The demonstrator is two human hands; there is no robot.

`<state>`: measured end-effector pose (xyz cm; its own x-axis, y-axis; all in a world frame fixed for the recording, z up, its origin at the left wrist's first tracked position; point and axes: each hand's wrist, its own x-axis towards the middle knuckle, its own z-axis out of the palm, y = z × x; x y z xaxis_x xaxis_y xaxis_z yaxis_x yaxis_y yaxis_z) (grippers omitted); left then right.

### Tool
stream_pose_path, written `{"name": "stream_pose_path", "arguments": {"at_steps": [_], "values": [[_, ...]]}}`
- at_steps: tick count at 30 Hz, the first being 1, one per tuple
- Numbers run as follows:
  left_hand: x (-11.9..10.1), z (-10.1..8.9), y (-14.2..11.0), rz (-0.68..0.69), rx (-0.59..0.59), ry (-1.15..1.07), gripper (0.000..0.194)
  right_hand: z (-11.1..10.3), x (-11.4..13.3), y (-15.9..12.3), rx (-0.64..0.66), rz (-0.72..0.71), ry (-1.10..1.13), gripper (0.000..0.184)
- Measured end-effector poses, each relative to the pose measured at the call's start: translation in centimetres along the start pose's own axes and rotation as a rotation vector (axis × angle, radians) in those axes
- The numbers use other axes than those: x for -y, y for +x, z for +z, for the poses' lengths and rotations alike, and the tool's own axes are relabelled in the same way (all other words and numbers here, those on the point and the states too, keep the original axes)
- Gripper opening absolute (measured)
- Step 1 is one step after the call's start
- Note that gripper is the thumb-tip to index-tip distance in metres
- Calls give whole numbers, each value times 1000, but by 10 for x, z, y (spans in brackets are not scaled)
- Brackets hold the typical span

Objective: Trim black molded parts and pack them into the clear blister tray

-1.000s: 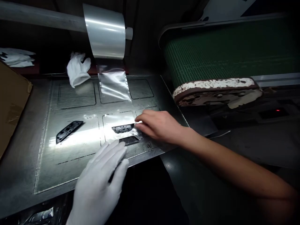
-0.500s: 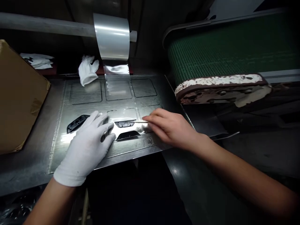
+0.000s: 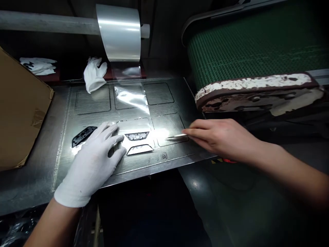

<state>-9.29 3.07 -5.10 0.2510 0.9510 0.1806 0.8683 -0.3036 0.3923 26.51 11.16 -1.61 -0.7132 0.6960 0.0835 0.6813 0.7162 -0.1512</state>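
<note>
My left hand (image 3: 89, 168), in a white glove, lies flat with its fingers apart on the metal plate (image 3: 144, 161). Its fingertips reach the left end of a small black trapezoid plastic part (image 3: 137, 136). A glossy trapezoid piece (image 3: 140, 149) lies just below that part, reflecting the light. Past the gloved fingers on the left is another black plastic part (image 3: 84, 136), partly hidden by the hand. Ungloved, my right hand (image 3: 218, 137) pinches a thin pale pointed stick (image 3: 177, 136). The stick's tip points left, apart from the black part, over a marked rectangle on the plate.
A roll of clear film (image 3: 120, 37) hangs on a bar (image 3: 51, 23) at the back, its strip running onto the plate. White gloves (image 3: 94, 74) lie behind. A cardboard box (image 3: 20, 113) stands left; a green conveyor belt (image 3: 244, 48) juts in at right.
My right hand has moved right, drawing the stick's tip away from the black part. My left hand stays nearly in place. The glossy piece now reflects bright instead of dark.
</note>
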Motion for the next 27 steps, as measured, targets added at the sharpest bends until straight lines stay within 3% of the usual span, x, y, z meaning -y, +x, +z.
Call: {"name": "stream_pose_path", "arguments": {"at_steps": [4, 6, 9, 11, 14, 17, 19, 21, 23, 25, 27], "values": [[-11, -5, -3, 29, -132, -28, 16, 12, -28, -40, -39, 101, -126, 34], [-22, -5, -2, 116, -79, -9, 18, 30, -23, -38, -112, 148, -91, 37], [-39, 1, 5, 218, 134, 148, 27, 55, -7, -22, -178, 161, -30, 39], [-47, 6, 10, 229, 184, 280, 34, 63, 4, -17, -252, 182, 19, 40], [-49, 7, 6, 206, 142, 290, 31, 63, 27, -30, -472, 229, 155, 36], [-52, 5, -21, 159, -62, -7, 24, 66, 72, -53, -623, 271, 482, 25], [-58, 8, -49, 83, -228, -244, 26, 75, 113, -60, -484, 303, 902, 20], [-65, 15, -79, -15, -361, -420, 34, 87, 156, -57, -185, 357, 1399, 27], [-70, 25, -107, -83, -448, -449, 39, 100, 191, -45, 92, 418, 1755, 41], [-73, 36, -135, -141, -512, -359, 40, 109, 215, -35, 250, 453, 1873, 50], [-76, 45, -165, -285, -571, -370, 38, 116, 232, -33, 340, 477, 1800, 52]]}}
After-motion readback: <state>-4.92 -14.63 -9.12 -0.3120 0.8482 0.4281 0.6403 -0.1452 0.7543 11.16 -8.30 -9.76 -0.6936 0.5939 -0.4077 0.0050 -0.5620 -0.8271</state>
